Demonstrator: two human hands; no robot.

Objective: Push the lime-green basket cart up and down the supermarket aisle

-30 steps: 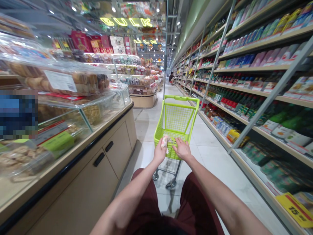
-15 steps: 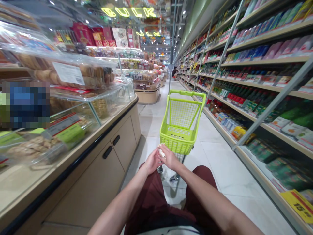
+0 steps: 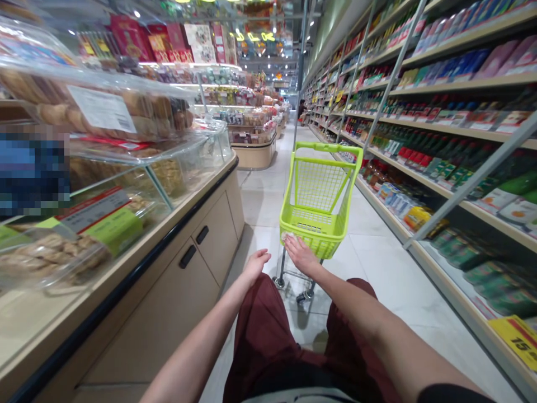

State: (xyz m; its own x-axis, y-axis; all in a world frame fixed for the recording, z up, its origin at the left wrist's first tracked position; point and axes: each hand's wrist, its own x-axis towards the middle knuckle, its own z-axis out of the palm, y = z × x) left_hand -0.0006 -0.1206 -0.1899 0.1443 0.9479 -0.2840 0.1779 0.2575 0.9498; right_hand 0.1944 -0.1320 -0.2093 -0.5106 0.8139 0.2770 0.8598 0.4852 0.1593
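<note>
A lime-green shopping cart (image 3: 335,184) stands in the aisle just ahead of me, and its basket looks bare. My right hand (image 3: 300,254) rests on the cart's near rim, fingers pressing a small pale wad (image 3: 286,237) against it. Left of the cart, my left hand (image 3: 255,261) hangs free in the air, fingers apart and holding nothing. My dark red trousers show below both forearms.
A beige counter (image 3: 176,224) with clear cases of baked goods (image 3: 126,162) runs along my left. Stocked shelves (image 3: 440,168) line the right, with a yellow price tag (image 3: 514,338) low down. The tiled aisle floor (image 3: 377,268) runs ahead, where a person (image 3: 301,109) stands far off.
The pale wad passed from my left hand to my right as the hands met. My left hand has let go and dropped away; my right hand is back on the cart rim.
</note>
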